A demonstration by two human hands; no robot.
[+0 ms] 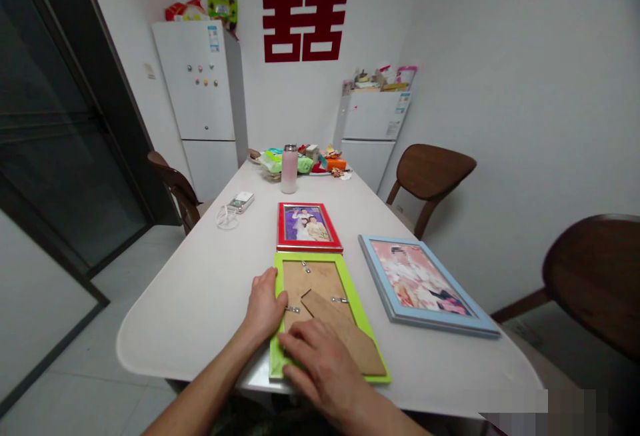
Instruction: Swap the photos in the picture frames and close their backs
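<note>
The left hand (263,304) lies against the left rim of the green frame (278,269). Its fingers are loosely bent and not closed on anything, and the thumb reaches toward a metal clip (293,309). The right hand (320,364) lies flat, fingers spread, on the near end of the brown backing board (315,279), touching the folded stand (350,343). The green frame lies face down at the near edge of the white surface (210,289). The red frame (309,226) lies face up just beyond it. The blue frame (425,286) lies to the right, apart. A pink bottle (289,169) stands upright farther back.
</note>
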